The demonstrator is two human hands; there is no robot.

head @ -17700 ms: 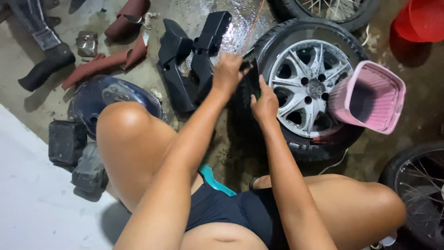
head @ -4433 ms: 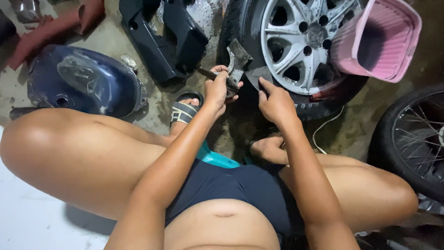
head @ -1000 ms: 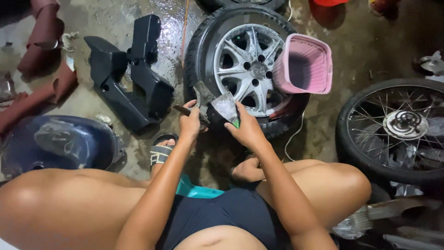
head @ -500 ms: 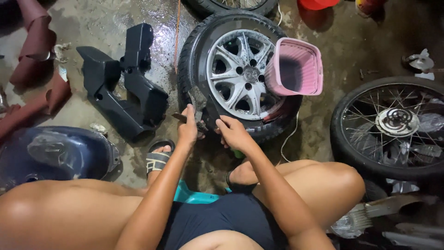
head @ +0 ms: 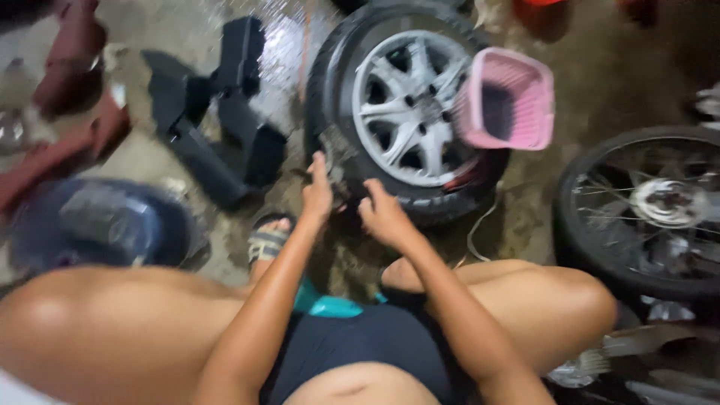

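Crouching, I had my left hand [head: 319, 191] and right hand [head: 382, 217] on a small part [head: 337, 154] by the tyre [head: 420, 206]; grips unclear. The pink basket's [head: 525, 82] contents stayed hidden.

matt black rubber tyre [head: 330, 90], glossy silver cast-metal wheel [head: 409, 109], pink plastic lattice basket [head: 506, 97], matt black plastic panels [head: 217, 127], wet shiny rough concrete floor [head: 187, 37]

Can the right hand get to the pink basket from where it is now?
Probably yes. The right hand rests at the near edge of the tyre, and the pink basket sits on the wheel's far right side. Nothing stands between them, so it looks like a short stretch over the wheel.
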